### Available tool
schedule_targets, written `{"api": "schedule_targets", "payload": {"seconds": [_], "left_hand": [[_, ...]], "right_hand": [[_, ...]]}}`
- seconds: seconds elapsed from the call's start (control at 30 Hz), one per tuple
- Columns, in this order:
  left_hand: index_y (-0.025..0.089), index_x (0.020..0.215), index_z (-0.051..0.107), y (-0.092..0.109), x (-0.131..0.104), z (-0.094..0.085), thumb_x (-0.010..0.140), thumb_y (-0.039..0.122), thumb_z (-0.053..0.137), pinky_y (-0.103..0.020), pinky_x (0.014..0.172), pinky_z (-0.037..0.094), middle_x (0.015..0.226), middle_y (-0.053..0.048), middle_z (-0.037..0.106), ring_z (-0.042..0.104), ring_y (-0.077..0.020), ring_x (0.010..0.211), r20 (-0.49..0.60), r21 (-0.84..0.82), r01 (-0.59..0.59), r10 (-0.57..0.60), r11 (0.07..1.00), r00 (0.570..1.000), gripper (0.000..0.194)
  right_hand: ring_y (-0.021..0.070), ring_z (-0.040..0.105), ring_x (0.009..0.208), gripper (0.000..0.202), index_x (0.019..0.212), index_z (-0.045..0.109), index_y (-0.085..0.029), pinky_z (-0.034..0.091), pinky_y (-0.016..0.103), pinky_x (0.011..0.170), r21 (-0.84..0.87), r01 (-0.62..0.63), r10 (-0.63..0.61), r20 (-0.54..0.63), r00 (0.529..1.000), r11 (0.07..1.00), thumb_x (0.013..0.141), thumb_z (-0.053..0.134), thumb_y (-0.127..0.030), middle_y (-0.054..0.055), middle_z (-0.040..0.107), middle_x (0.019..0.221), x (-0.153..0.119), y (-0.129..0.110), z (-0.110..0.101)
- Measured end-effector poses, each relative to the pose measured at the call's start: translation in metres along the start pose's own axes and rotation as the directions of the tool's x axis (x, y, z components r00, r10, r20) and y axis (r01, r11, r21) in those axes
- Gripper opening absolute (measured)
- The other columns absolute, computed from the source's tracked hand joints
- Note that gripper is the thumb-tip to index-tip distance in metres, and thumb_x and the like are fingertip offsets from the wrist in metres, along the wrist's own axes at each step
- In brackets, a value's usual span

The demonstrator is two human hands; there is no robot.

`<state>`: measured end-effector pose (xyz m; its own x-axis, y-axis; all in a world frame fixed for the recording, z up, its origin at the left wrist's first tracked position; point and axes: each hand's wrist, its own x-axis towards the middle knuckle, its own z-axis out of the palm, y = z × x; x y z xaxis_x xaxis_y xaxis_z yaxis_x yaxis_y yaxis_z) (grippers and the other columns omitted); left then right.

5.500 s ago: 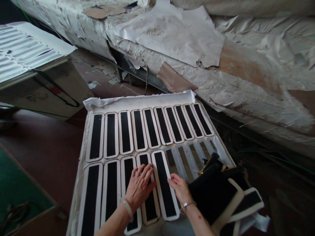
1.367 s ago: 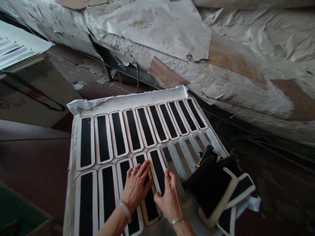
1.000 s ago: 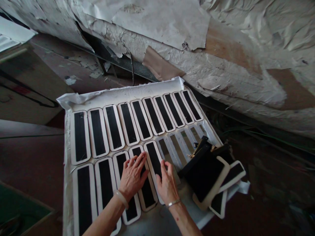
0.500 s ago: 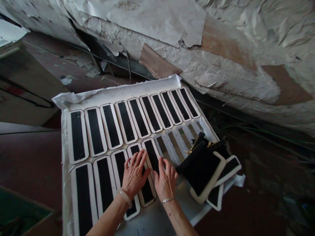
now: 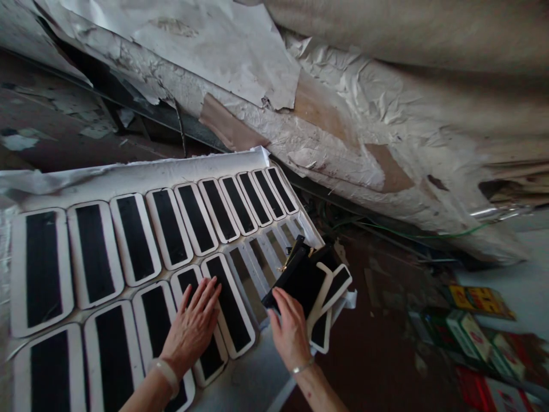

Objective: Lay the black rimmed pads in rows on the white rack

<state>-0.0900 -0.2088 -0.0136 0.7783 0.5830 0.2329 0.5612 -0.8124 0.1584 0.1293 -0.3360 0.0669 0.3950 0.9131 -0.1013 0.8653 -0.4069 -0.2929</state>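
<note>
My left hand (image 5: 195, 323) lies flat, fingers stretched out, over white-bordered black strip pieces (image 5: 229, 303) in the near row. Its fingertips rest close to the right-hand end of that row. My right hand (image 5: 289, 326) has its curled fingers and thumb at the left corner of a black, pale-edged flat piece (image 5: 300, 280) on a loose pile. That corner appears pinched between finger and thumb, though the grip is partly hidden. Small gold-coloured metal parts and black straps show at the pile's far side.
A far row of similar strip pieces (image 5: 169, 229) spans the board (image 5: 132, 174), which has a raised white edge. Grey slats with gaps (image 5: 255, 263) lie beside the pile. Behind stands a big paper-covered roll (image 5: 343, 120). Coloured boxes (image 5: 480, 337) sit at lower right.
My right hand has moved right, from the strip pieces to the loose pile. My left hand stays flat on the near row. The view has turned right, bringing the coloured boxes in.
</note>
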Motion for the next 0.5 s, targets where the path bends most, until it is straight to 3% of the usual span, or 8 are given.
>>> {"api": "schedule_targets", "payload": {"seconds": [0.1, 0.2, 0.3, 0.4, 0.5], "left_hand": [[0.007, 0.136, 0.054, 0.003, 0.002, 0.001, 0.093, 0.031, 0.045, -0.059, 0.112, 0.025, 0.154, -0.015, 0.033, 0.030, -0.0352, 0.142, 0.010, -0.004, 0.016, -0.015, 1.000, 1.000, 0.050], [0.010, 0.138, 0.051, 0.004, 0.002, 0.002, 0.094, 0.040, 0.047, -0.059, 0.114, 0.023, 0.155, -0.013, 0.033, 0.029, -0.0334, 0.143, 0.025, -0.008, 0.046, -0.046, 0.999, 0.999, 0.054], [0.013, 0.141, 0.048, 0.005, 0.003, 0.000, 0.094, 0.045, 0.047, -0.059, 0.117, 0.017, 0.156, -0.010, 0.032, 0.029, -0.0310, 0.143, 0.057, 0.013, 0.059, -0.060, 0.998, 0.997, 0.056], [0.014, 0.143, 0.045, 0.008, 0.004, -0.004, 0.094, 0.047, 0.049, -0.057, 0.119, 0.012, 0.156, -0.009, 0.030, 0.027, -0.0300, 0.144, 0.125, 0.057, 0.066, -0.073, 0.996, 0.989, 0.060], [0.013, 0.145, 0.043, 0.011, 0.008, -0.008, 0.093, 0.049, 0.050, -0.053, 0.120, 0.008, 0.156, -0.010, 0.031, 0.025, -0.0296, 0.145, 0.172, 0.097, 0.050, -0.066, 0.994, 0.983, 0.063]], "right_hand": [[0.0259, 0.048, 0.132, 0.063, 0.142, 0.045, -0.011, 0.046, 0.049, 0.110, -0.153, 0.051, -0.042, 0.062, 0.997, 0.987, 0.081, 0.042, 0.002, 0.015, 0.050, 0.145, -0.006, 0.063, -0.029], [0.0311, 0.028, 0.146, 0.091, 0.152, 0.030, -0.025, 0.037, 0.060, 0.114, -0.311, 0.259, -0.188, 0.241, 0.952, 0.914, 0.070, 0.050, 0.010, 0.008, 0.033, 0.158, -0.003, 0.111, -0.049], [0.0348, 0.027, 0.146, 0.106, 0.152, 0.027, -0.034, 0.034, 0.065, 0.112, -0.303, 0.476, -0.346, 0.395, 0.851, 0.826, 0.064, 0.072, 0.005, 0.007, 0.031, 0.159, 0.018, 0.141, -0.062], [0.0360, 0.036, 0.141, 0.116, 0.151, 0.031, -0.033, 0.041, 0.063, 0.108, -0.188, 0.653, -0.515, 0.472, 0.716, 0.734, 0.055, 0.091, -0.012, 0.013, 0.038, 0.155, 0.046, 0.160, -0.069], [0.0376, 0.041, 0.138, 0.113, 0.150, 0.035, -0.028, 0.047, 0.060, 0.104, -0.123, 0.786, -0.659, 0.476, 0.583, 0.606, 0.054, 0.094, -0.020, 0.015, 0.040, 0.152, 0.064, 0.177, -0.072]]}}
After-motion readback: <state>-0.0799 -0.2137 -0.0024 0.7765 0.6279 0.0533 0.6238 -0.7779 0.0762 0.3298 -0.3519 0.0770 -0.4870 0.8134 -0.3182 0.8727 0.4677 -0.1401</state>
